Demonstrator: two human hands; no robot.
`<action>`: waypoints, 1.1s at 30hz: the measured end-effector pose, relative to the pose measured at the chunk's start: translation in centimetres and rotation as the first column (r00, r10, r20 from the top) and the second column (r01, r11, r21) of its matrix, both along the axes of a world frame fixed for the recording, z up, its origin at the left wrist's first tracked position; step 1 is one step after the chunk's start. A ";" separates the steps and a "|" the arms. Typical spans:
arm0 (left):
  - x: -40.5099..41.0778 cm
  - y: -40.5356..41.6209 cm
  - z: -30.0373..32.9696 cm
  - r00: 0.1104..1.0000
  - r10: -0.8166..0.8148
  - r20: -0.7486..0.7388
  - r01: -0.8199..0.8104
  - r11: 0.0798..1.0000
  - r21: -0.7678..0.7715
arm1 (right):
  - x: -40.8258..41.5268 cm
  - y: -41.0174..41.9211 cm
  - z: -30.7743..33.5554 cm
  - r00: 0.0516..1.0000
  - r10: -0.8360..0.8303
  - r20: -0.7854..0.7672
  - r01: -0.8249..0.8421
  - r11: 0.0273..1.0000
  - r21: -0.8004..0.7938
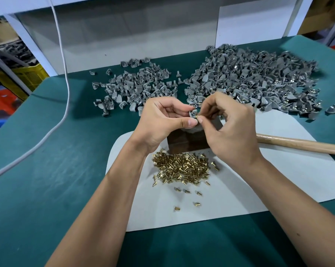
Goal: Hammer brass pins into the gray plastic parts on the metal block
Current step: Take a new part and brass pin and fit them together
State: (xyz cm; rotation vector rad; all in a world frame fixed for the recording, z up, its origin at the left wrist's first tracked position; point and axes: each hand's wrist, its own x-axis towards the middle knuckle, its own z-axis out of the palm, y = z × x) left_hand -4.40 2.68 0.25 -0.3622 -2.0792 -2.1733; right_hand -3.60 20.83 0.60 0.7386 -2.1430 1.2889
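My left hand (162,120) pinches a small gray plastic part (193,113) between thumb and fingers, above the dark metal block (188,141). My right hand (228,130) pinches a brass pin (197,116) and holds it against that part. Both hands hover over the block and hide most of its top. A pile of loose brass pins (182,168) lies on the white sheet (240,189) just in front of the block. The hammer's wooden handle (301,144) lies on the sheet to the right; its head is hidden behind my right hand.
Two heaps of gray plastic parts sit at the back of the green table (47,170): a smaller heap (135,87) on the left and a large heap (255,79) on the right. A white cable (66,89) runs down the left side. White panels close off the back.
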 end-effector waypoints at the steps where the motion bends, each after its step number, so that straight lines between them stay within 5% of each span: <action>1: 0.0 0.1 0.0 1.000 -0.004 0.001 0.004 1.000 -0.009 | -0.1 0.1 0.0 1.000 -0.001 0.001 0.001 1.000 0.005; 23: 0.2 -0.3 0.3 0.990 -0.087 0.108 0.076 0.991 0.107 | -1.4 1.3 0.0 0.988 0.027 -0.153 -0.003 0.988 0.155; 33: 0.1 1.1 0.2 0.995 0.082 -0.063 -0.086 0.994 -0.061 | -1.6 1.3 -0.3 0.994 -0.095 -0.059 0.102 0.986 0.133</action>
